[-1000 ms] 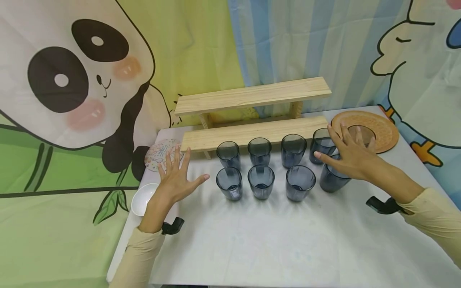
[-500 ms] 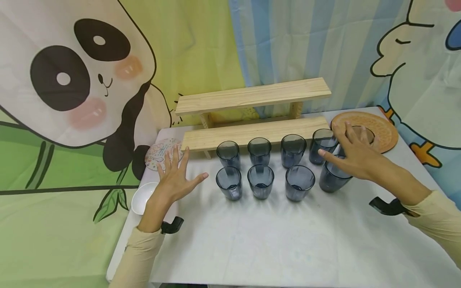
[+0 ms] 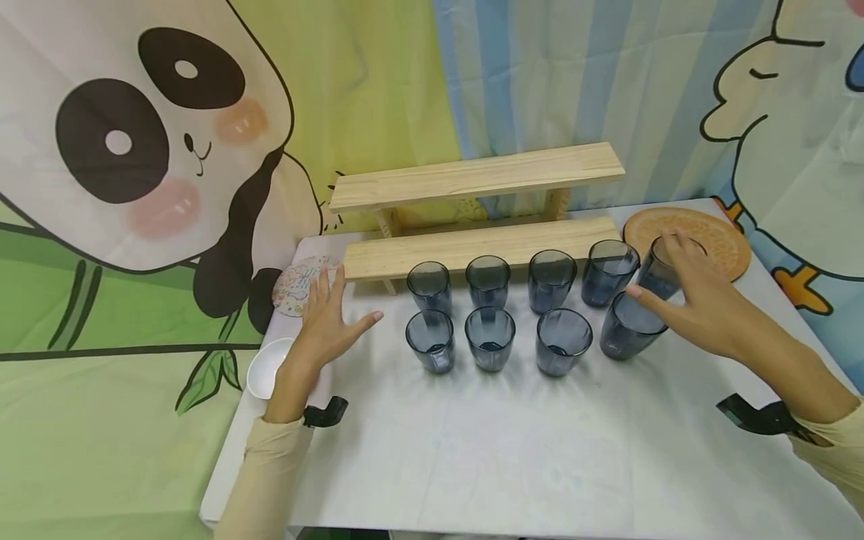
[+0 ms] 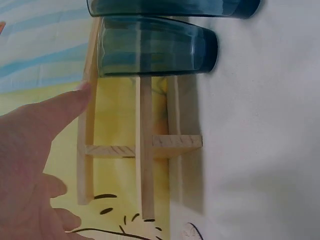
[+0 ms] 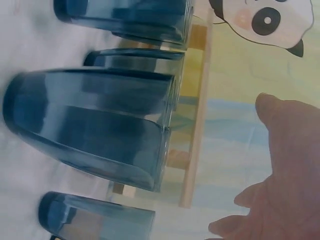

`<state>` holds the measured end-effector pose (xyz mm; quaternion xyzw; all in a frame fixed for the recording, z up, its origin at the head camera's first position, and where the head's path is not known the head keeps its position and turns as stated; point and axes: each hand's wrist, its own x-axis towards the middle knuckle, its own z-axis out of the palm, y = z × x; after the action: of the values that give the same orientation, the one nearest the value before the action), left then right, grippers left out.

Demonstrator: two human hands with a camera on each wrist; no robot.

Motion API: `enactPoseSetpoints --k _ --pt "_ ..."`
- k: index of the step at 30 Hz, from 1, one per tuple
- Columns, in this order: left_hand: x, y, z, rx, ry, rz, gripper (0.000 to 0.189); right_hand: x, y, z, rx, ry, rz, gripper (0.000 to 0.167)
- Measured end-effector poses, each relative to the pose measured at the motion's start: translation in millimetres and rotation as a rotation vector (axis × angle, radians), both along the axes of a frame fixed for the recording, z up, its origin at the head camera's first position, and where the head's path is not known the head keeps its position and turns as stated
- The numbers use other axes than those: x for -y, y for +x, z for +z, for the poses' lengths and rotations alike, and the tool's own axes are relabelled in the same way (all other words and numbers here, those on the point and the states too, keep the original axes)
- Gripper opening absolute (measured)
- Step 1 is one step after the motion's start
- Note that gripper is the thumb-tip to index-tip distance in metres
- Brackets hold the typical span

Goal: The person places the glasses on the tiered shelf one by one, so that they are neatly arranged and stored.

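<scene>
Smoky-blue drinking glasses stand upright in two rows mid-table, several in each; a front one [image 3: 563,343] and a back one [image 3: 552,281] are typical. Over the right end hovers my right hand [image 3: 709,311], fingers extended and thumb apart, above the front-right glass [image 3: 628,328] and partly covering a back-right glass [image 3: 656,271]. In the right wrist view a gap separates the thumb [image 5: 280,112] from the nearest glass [image 5: 90,125]. My left hand [image 3: 325,322] is held with straight fingers left of the rows, holding nothing; the left wrist view shows its thumb [image 4: 65,107] clear of the glasses.
Behind the glasses stands a two-tier wooden shelf [image 3: 472,180]. A round orange-brown mat [image 3: 729,240] lies at the back right. On the left are a patterned round mat [image 3: 290,292] and a white bowl [image 3: 265,367]. A cartoon-printed curtain [image 3: 378,90] hangs behind the white-covered table [image 3: 472,450].
My right hand has moved right, uncovering more of the back-right glass. The left hand's fingers have drawn closer together, its thumb shifting slightly left. The glasses have stayed in place.
</scene>
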<state>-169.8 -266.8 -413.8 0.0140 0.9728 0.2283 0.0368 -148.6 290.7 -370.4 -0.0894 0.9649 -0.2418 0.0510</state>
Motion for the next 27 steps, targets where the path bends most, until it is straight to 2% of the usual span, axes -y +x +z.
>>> enactPoseSetpoints --k 4,6,11,15,18,23,27 --pt "3.3 -8.6 -6.0 -0.067 0.135 0.036 0.117 -3 9.9 -4.9 0.023 -0.040 -0.056 0.111" --pt "3.2 -13.4 -8.6 -0.095 0.182 0.053 0.115 -5 15.3 -10.4 0.008 -0.074 -0.087 0.116" --pt "0.9 -27.9 -18.4 -0.145 0.279 0.130 0.112 -7 28.7 -34.6 -0.091 -0.257 -0.124 0.128" --pt "-0.6 -43.3 -29.1 -0.171 0.373 0.208 0.113 -10 37.9 -54.7 -0.129 -0.375 -0.125 0.129" --pt "-1.5 -54.0 -36.1 -0.161 0.422 0.243 0.115 -12 41.6 -66.9 -0.111 -0.413 -0.133 0.128" --pt "3.6 -68.7 -47.8 -0.115 0.450 0.273 0.116 -11 42.6 -83.8 -0.075 -0.427 -0.151 0.123" --pt "11.3 -76.3 -52.8 -0.086 0.473 0.290 0.113 -11 43.6 -94.5 -0.060 -0.416 -0.170 0.118"
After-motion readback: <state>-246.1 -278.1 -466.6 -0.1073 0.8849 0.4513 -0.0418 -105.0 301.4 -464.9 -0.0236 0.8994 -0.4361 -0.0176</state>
